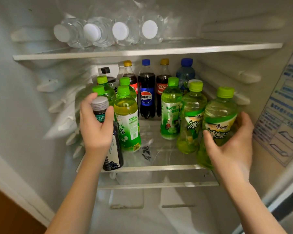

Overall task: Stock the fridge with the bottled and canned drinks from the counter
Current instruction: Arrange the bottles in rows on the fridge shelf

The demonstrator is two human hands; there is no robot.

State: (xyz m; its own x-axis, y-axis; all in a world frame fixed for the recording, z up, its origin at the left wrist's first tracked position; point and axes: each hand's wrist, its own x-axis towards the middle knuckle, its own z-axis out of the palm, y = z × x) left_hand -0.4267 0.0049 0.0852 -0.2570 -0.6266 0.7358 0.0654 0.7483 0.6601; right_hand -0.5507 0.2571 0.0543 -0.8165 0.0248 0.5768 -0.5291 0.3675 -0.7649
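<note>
Both outstretched: left grip point(96, 125) clasps dark bottle point(113, 156), right grip point(231, 146) wraps green bottle point(218, 115)

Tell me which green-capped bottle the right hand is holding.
The rightmost green-capped plastic tea bottle, nearest the glass shelf's front edge. The right hand curls round its lower half; the other green-capped bottles stand further left and back.

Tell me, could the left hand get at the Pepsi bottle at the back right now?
Probably not yet. The left hand grips a dark bottle, so it is full. The way itself looks free: a bare strip of shelf runs up to the Pepsi bottle, between green bottles on either side.
</note>
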